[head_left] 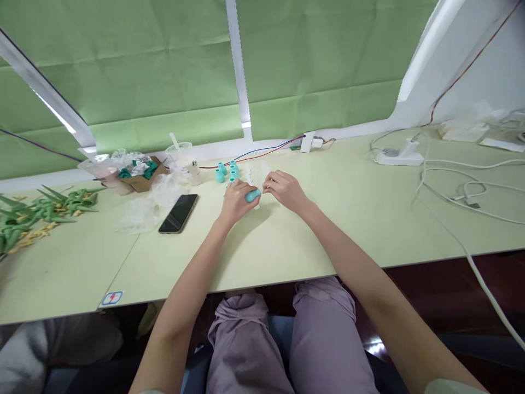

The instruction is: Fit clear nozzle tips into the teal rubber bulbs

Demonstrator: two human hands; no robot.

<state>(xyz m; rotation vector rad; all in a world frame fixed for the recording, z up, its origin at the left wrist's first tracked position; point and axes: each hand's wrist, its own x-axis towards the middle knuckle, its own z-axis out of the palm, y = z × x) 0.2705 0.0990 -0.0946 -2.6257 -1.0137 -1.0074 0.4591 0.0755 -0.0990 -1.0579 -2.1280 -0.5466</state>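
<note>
My left hand [237,200] is closed around a small turquoise rounded plastic piece [252,195], whose smooth end shows past the fingers. Close to its right side, the fingertips of my right hand [284,189] are pinched together; whatever they hold is too small to make out. Just behind the hands stand several turquoise hollow pieces [220,174] with round openings. Beside them lie small whitish translucent parts [255,174], partly hidden by my fingers.
A black phone [179,214] lies left of my hands, near crumpled clear plastic bags [153,200], a cup with a straw [188,161] and a small cardboard box [143,183]. Green and yellow pieces [49,205] cover the far left. A power strip [398,157] and white cables [463,186] are at right.
</note>
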